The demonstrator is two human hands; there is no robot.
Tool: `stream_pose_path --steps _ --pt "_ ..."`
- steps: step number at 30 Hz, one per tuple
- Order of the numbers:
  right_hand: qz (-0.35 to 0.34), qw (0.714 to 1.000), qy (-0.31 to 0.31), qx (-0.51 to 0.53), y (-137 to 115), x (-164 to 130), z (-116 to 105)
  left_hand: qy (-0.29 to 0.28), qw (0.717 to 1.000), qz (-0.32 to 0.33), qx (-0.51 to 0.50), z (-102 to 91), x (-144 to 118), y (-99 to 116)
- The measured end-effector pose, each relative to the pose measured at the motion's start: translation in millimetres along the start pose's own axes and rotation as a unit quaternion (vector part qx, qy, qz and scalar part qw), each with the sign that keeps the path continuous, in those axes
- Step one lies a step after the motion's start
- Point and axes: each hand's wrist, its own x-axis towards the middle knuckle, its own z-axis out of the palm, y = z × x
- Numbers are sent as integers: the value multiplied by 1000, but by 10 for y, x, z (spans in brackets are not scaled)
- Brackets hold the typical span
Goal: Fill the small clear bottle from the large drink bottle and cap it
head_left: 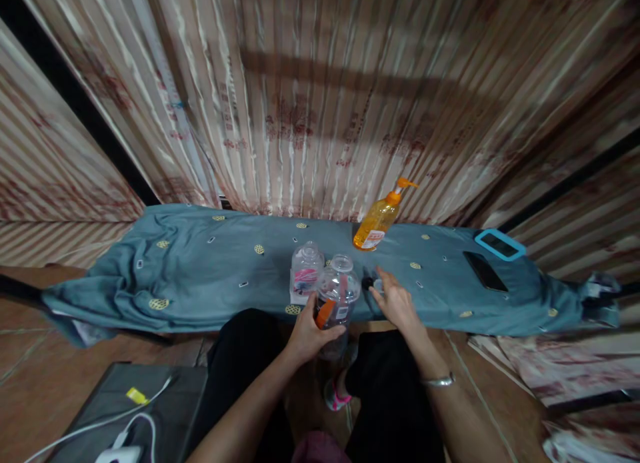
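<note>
My left hand (313, 333) is wrapped round a clear plastic bottle (343, 291) with an orange-and-white label. The bottle stands upright, tilted little if at all, by the front edge of the bench, and its mouth is uncovered. Just left of it stands a second clear bottle (307, 270) with a pink label, also uncapped. To the right, my right hand (396, 300) reaches low over the cloth, thumb and forefinger at a small black cap (367, 283). Something pale or see-through shows between those fingertips, too blurred to name.
An orange pump bottle (377, 222) stands at the back of the cloth-covered bench (200, 276). A dark phone (485, 271) and a blue-framed device (500, 244) lie on the right. Curtains (310, 116) hang behind. A grey box (135, 396) with white cables is at lower left.
</note>
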Motion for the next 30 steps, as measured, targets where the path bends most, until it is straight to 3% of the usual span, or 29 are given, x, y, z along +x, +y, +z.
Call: stream_pose_path --steps 5,9,16,30 --pt "-52 973 -132 -183 -134 337 112 -9 999 -6 34 -56 24 44" --pt "-76 945 -183 -260 -135 374 155 -6 999 -16 46 -88 39 -20" --pt "-91 932 -195 -291 -113 398 120 9 999 5 47 -43 62 -136" --pt "-78 944 -165 -276 -49 389 166 -13 999 1 47 -23 46 -104"
